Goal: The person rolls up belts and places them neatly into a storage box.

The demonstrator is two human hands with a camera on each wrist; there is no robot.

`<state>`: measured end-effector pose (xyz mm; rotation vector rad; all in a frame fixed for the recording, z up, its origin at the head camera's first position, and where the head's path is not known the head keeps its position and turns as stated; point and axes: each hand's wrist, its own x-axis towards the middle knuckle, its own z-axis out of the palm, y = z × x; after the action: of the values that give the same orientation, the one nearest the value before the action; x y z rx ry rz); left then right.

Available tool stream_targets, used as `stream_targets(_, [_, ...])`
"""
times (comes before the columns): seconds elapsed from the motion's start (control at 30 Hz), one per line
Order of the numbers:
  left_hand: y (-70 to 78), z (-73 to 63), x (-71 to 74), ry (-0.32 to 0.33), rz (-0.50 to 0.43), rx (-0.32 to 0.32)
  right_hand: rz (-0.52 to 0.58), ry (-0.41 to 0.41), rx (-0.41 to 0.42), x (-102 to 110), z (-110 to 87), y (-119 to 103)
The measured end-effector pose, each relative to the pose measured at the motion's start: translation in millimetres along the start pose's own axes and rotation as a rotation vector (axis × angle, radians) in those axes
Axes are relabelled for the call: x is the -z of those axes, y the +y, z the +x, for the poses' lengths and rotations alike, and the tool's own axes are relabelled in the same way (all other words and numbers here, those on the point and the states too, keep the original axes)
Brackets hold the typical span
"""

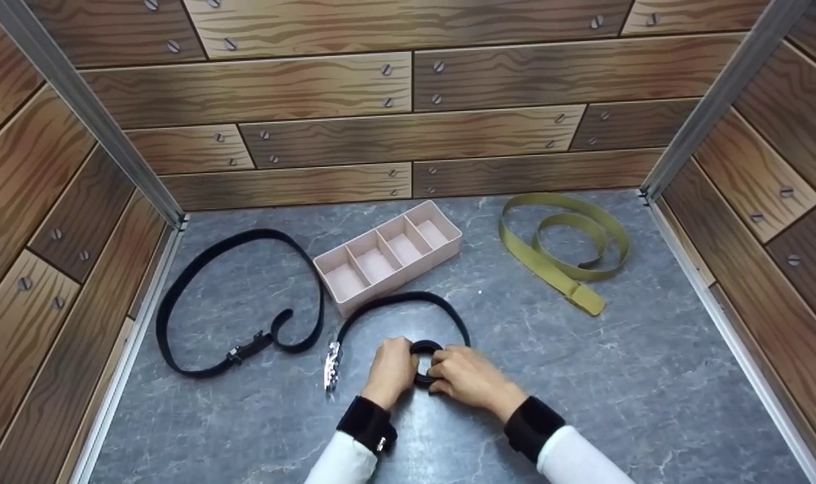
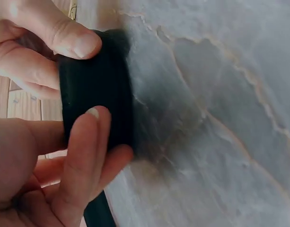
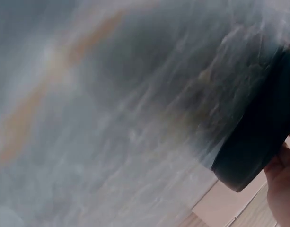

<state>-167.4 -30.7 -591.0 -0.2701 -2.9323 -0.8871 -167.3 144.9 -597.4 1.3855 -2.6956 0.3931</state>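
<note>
I see the left hand (image 1: 390,370) and right hand (image 1: 472,378) pinching the coiled black belt (image 1: 426,346), buckle (image 1: 331,366) at nine o'clock; a slackened grip could let it unwind.

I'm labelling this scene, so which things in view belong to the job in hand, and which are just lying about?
Part of the job:
- black belt with silver buckle, its coiled end held by left hand and right hand

Apparently just lying about, untouched:
- second black belt, at left
- olive belt, at right
- pink four-compartment box, though it may serve later
</note>
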Motion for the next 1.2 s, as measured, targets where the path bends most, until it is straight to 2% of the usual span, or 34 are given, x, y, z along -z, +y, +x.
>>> stream_targets(0.1, [-0.5,1.9,0.7,-0.025,0.003,-0.03,0.029,-0.014,-0.009,1,-2.2,0])
stream_targets(0.27, [-0.5,6.5,3.6,-0.096,0.065,-0.097,0.126,-0.119,-0.045,7,-7.5,5])
stream_targets(0.37, [-0.6,8.1,5.1,-0.114,0.102,-0.124,0.133,-0.12,-0.041,9,-6.7,7])
stream_targets(0.53, [-1.5,3.5,4.4,-0.082,0.033,-0.076,0.039,-0.045,0.014,6,-1.9,5])
stream_targets(0.7, [-2.4,-2.8,2.4,-0.031,-0.044,-0.009,-0.048,0.006,-0.005,2,-2.5,-2])
stream_targets(0.83, [-1.5,-1.7,2.5,-0.037,-0.016,-0.038,-0.073,0.007,-0.008,1,-3.7,-5])
stream_targets(1.07, [-0.1,4.5,5.7,-0.118,0.134,-0.128,-0.05,-0.093,0.05,11,-5.4,3])
stream_targets(1.13, [0.4,4.7,5.3,-0.107,0.154,-0.142,-0.066,-0.082,0.07,11,-5.2,6])
stream_targets(1.2, [2.0,3.2,3.1,-0.057,0.141,-0.128,-0.084,-0.052,0.082,10,-5.4,8])
